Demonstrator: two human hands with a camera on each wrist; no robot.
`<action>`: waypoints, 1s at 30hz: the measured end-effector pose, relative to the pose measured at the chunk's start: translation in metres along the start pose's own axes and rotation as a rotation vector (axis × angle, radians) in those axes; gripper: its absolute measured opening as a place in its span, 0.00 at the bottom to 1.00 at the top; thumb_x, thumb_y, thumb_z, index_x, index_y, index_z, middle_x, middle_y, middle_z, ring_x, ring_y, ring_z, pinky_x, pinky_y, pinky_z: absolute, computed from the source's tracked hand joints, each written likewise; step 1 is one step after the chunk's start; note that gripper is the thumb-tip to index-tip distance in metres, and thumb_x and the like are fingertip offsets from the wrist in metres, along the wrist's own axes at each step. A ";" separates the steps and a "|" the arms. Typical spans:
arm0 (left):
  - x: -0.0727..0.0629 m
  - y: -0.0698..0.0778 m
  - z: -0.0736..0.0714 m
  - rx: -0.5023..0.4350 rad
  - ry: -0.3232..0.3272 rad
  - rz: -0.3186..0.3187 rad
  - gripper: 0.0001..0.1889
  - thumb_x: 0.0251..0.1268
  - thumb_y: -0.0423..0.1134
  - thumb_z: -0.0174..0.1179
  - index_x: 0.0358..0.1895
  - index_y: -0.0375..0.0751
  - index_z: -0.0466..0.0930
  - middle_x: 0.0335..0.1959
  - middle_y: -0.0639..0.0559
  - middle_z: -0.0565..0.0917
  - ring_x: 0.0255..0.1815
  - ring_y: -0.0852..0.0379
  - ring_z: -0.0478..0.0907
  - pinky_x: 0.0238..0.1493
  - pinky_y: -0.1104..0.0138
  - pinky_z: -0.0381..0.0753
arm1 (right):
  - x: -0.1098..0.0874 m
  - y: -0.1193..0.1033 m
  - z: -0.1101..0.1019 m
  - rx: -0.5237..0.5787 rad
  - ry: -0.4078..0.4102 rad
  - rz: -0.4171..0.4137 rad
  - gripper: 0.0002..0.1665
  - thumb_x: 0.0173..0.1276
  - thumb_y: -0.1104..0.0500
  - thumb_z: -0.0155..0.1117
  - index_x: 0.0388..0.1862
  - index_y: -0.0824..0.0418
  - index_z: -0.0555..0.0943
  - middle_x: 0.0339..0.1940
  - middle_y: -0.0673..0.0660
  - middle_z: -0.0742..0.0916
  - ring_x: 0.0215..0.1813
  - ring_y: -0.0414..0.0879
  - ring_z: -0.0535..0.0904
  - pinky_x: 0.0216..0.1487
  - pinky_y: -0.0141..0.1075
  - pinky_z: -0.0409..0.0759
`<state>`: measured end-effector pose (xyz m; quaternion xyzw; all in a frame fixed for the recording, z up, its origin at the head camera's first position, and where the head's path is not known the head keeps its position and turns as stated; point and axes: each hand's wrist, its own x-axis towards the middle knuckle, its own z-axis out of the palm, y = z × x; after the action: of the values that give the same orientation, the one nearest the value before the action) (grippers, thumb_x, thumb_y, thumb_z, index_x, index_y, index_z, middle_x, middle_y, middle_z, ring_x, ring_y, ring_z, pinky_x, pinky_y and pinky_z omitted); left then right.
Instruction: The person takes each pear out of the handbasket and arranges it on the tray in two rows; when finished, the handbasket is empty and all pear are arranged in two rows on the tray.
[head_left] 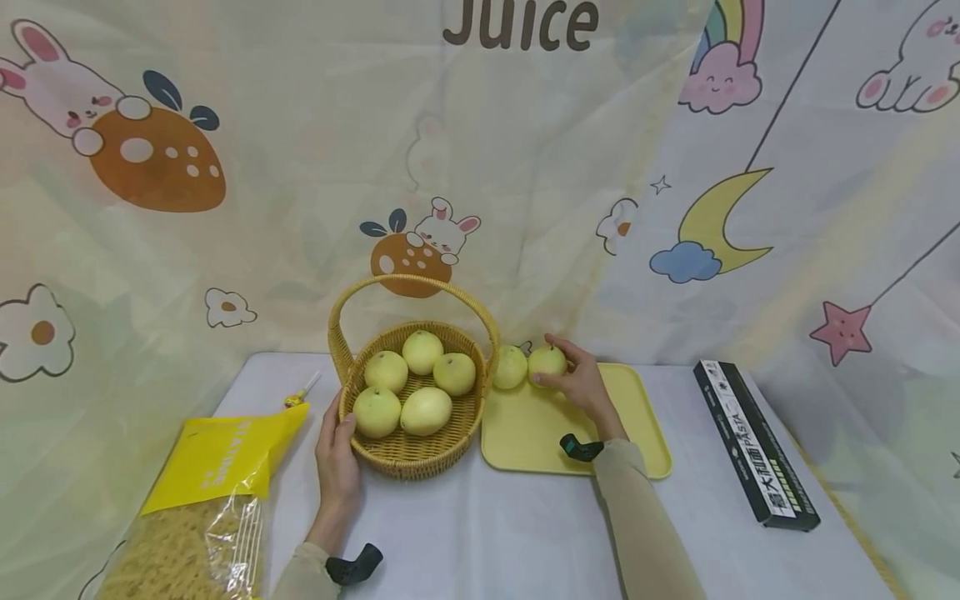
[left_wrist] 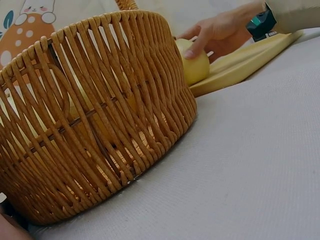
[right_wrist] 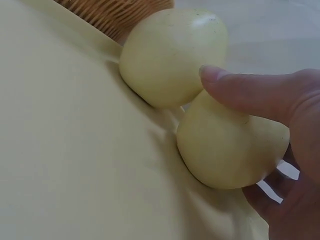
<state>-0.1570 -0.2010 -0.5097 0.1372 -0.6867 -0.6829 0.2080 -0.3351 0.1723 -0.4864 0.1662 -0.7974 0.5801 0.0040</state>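
A wicker basket [head_left: 416, 462] with a tall arched handle holds several pale yellow-green pears [head_left: 426, 411]. Fairly straight fingers of my left hand [head_left: 337, 467] rest along the basket's left side, with the thumb near its rim; the left wrist view shows only a bit of this hand [left_wrist: 12, 231] at the lower left. On the far left part of a yellow tray [head_left: 525, 433] two more pears sit side by side. My right hand [head_left: 581, 383] grips the right-hand pear [right_wrist: 225, 145] between thumb and fingers. The other pear [right_wrist: 172, 55] lies against it, nearer the basket.
At the left lies a yellow and clear bag [head_left: 217, 467] of dry food, with a small wrapped lollipop [head_left: 296, 398] behind it. A long black pasta box [head_left: 753, 446] is at the right of the white-covered table [head_left: 517, 533]. A printed cloth backdrop [head_left: 315, 167] hangs behind.
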 end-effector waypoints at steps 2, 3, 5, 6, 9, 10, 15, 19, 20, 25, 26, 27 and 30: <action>0.000 0.000 0.000 0.005 0.001 0.001 0.28 0.87 0.44 0.41 0.85 0.55 0.59 0.85 0.57 0.61 0.87 0.55 0.54 0.89 0.54 0.53 | -0.003 -0.009 -0.001 -0.025 -0.010 0.009 0.50 0.62 0.64 0.82 0.81 0.64 0.69 0.81 0.64 0.73 0.81 0.64 0.67 0.82 0.62 0.66; 0.000 0.000 0.000 0.006 0.000 0.001 0.28 0.87 0.44 0.41 0.85 0.55 0.59 0.86 0.57 0.61 0.87 0.55 0.54 0.89 0.54 0.53 | -0.005 -0.014 -0.002 -0.029 -0.015 0.013 0.50 0.62 0.65 0.82 0.81 0.66 0.69 0.81 0.66 0.73 0.81 0.65 0.66 0.82 0.62 0.66; -0.001 0.000 0.000 0.008 -0.002 -0.003 0.28 0.87 0.44 0.40 0.85 0.55 0.59 0.86 0.57 0.61 0.87 0.55 0.54 0.89 0.54 0.53 | -0.009 -0.023 -0.004 -0.032 -0.027 0.019 0.50 0.62 0.67 0.81 0.80 0.69 0.68 0.81 0.68 0.72 0.81 0.66 0.66 0.82 0.62 0.67; -0.001 0.000 0.000 0.009 -0.003 -0.005 0.28 0.87 0.44 0.40 0.85 0.55 0.58 0.86 0.57 0.61 0.87 0.55 0.54 0.89 0.54 0.53 | -0.009 -0.024 -0.005 -0.034 -0.032 0.024 0.49 0.62 0.67 0.80 0.80 0.70 0.68 0.81 0.68 0.72 0.81 0.66 0.67 0.81 0.61 0.68; -0.001 -0.001 0.000 0.011 -0.008 -0.011 0.28 0.87 0.44 0.40 0.86 0.56 0.58 0.86 0.57 0.60 0.87 0.55 0.53 0.89 0.54 0.53 | -0.007 -0.017 -0.006 -0.035 -0.034 0.033 0.48 0.63 0.68 0.80 0.80 0.70 0.68 0.81 0.68 0.73 0.80 0.67 0.68 0.80 0.59 0.71; -0.001 -0.001 0.000 0.013 -0.007 -0.011 0.28 0.87 0.44 0.40 0.86 0.56 0.58 0.86 0.57 0.60 0.87 0.55 0.53 0.89 0.54 0.53 | -0.006 -0.013 -0.005 -0.034 -0.032 0.034 0.48 0.63 0.67 0.80 0.80 0.69 0.69 0.81 0.68 0.72 0.80 0.67 0.68 0.81 0.59 0.70; -0.002 -0.001 0.000 0.014 -0.003 -0.007 0.28 0.87 0.45 0.40 0.85 0.56 0.58 0.86 0.57 0.61 0.87 0.55 0.53 0.89 0.54 0.53 | -0.001 0.003 -0.004 -0.021 -0.020 0.015 0.48 0.64 0.66 0.80 0.81 0.67 0.68 0.82 0.67 0.72 0.82 0.66 0.66 0.83 0.60 0.67; -0.002 -0.001 0.000 0.012 0.001 -0.008 0.28 0.87 0.45 0.41 0.85 0.56 0.59 0.86 0.56 0.61 0.87 0.54 0.53 0.89 0.54 0.53 | -0.002 0.004 -0.007 -0.031 -0.024 -0.005 0.51 0.63 0.63 0.81 0.82 0.64 0.67 0.82 0.65 0.72 0.83 0.63 0.65 0.84 0.59 0.64; -0.002 -0.001 0.000 0.014 0.001 -0.007 0.28 0.87 0.45 0.41 0.85 0.56 0.59 0.86 0.56 0.61 0.88 0.54 0.53 0.89 0.54 0.52 | -0.002 0.003 -0.008 -0.037 -0.024 -0.012 0.52 0.63 0.62 0.82 0.83 0.63 0.67 0.82 0.64 0.72 0.83 0.63 0.65 0.85 0.59 0.63; -0.002 -0.001 0.000 0.015 0.001 0.004 0.28 0.87 0.45 0.41 0.85 0.55 0.59 0.86 0.55 0.61 0.87 0.53 0.53 0.89 0.53 0.53 | -0.004 -0.014 -0.015 -0.069 -0.014 -0.060 0.53 0.65 0.59 0.81 0.84 0.60 0.65 0.84 0.63 0.70 0.84 0.63 0.63 0.85 0.64 0.59; -0.002 0.000 0.000 0.014 0.001 0.006 0.28 0.87 0.46 0.41 0.85 0.55 0.59 0.86 0.55 0.62 0.87 0.53 0.53 0.89 0.53 0.53 | -0.004 -0.018 -0.016 -0.073 -0.008 -0.070 0.52 0.66 0.58 0.80 0.84 0.59 0.65 0.84 0.63 0.70 0.84 0.64 0.63 0.84 0.65 0.60; -0.002 0.000 0.000 0.013 0.001 0.008 0.28 0.87 0.46 0.41 0.85 0.55 0.59 0.86 0.55 0.62 0.87 0.53 0.53 0.89 0.53 0.53 | -0.004 -0.023 -0.018 -0.075 0.001 -0.080 0.51 0.67 0.58 0.80 0.84 0.59 0.65 0.84 0.62 0.70 0.84 0.64 0.64 0.84 0.66 0.60; -0.001 0.000 -0.001 0.014 -0.001 0.011 0.28 0.87 0.46 0.41 0.85 0.55 0.59 0.86 0.55 0.62 0.87 0.53 0.53 0.89 0.54 0.53 | -0.005 -0.040 -0.021 -0.062 0.036 -0.122 0.48 0.69 0.58 0.78 0.83 0.59 0.67 0.82 0.63 0.72 0.82 0.63 0.67 0.82 0.67 0.63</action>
<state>-0.1556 -0.2011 -0.5099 0.1344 -0.6924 -0.6769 0.2106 -0.3232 0.1822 -0.4437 0.2038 -0.8032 0.5566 0.0588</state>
